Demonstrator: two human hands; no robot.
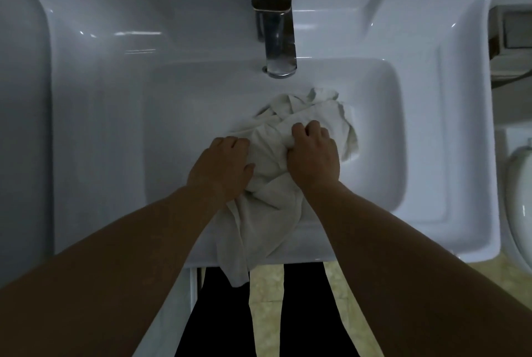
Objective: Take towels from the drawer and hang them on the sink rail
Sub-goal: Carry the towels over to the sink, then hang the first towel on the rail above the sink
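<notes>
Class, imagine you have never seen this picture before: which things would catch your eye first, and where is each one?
First, the crumpled white towel lying in the basin of the white sink, one end trailing over the near rim. Both hands are on it: the left hand at its left edge, the right hand with fingers curled into the cloth. Behind it, the metal faucet juts out over the basin.

White sink (417,155), crumpled white towel (270,207) in its basin, trailing over front rim.
</notes>
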